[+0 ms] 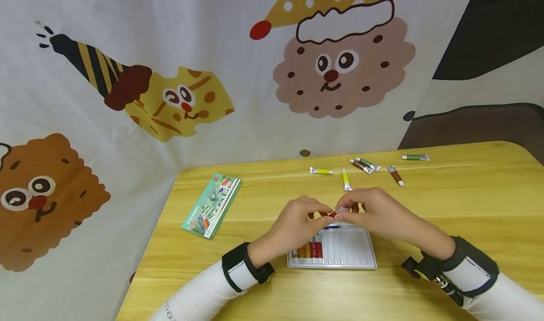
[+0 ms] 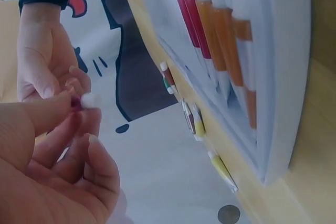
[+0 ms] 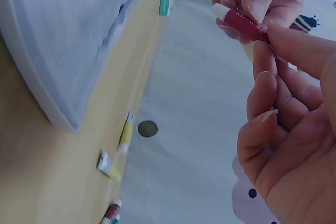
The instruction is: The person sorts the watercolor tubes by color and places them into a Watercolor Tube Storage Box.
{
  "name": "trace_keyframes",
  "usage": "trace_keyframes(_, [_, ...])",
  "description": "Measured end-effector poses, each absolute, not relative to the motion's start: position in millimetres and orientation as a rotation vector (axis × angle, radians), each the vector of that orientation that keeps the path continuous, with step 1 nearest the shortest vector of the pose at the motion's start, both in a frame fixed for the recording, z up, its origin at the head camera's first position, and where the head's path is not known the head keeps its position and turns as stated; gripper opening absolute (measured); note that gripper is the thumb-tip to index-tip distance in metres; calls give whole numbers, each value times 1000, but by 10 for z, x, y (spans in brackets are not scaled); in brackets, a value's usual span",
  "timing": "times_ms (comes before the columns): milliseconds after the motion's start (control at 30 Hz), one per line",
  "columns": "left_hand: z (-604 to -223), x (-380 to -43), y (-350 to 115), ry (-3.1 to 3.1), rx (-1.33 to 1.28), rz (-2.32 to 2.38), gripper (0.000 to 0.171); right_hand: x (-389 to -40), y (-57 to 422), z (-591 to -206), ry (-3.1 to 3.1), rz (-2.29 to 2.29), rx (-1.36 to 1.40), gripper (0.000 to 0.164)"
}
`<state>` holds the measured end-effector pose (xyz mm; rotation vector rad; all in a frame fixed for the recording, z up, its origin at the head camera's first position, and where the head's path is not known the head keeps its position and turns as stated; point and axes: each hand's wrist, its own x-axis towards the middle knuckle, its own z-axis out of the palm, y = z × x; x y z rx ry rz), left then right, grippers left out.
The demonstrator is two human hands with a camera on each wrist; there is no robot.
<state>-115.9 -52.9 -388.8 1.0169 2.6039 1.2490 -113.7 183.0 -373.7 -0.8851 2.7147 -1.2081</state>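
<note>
Both hands meet above the far side of a white plastic tray (image 1: 350,252). Between them is a dark red paint tube (image 3: 244,24) with a white cap, tilted in the right wrist view. My left hand (image 1: 295,224) pinches it between thumb and fingers toward the capped end. The thumb and index finger of my right hand (image 1: 378,212) grip its flat tail end. Orange, ochre and red paint tubes (image 2: 212,38) lie side by side in the tray's left slots, while the slots to the right hold none.
Loose paint tubes lie along the back of the table: yellow tubes (image 1: 345,179), brown tubes (image 1: 396,175) and green tubes (image 1: 415,157). At the left is a mint-green paint box (image 1: 212,205). A cartoon-printed cloth (image 1: 255,137) hangs right behind the table's back edge.
</note>
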Motion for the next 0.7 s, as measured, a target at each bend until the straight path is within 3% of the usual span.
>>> trace_keyframes(367, [-3924,-1122,-454,2583,1014,1295,13,-1005,1816,-3768,2696,-1326,-834,10])
trace_keyframes(700, [-3918,-1048,-480,2468,642,1348,8,-1005,2043,-3958,2864,-915,-617,4])
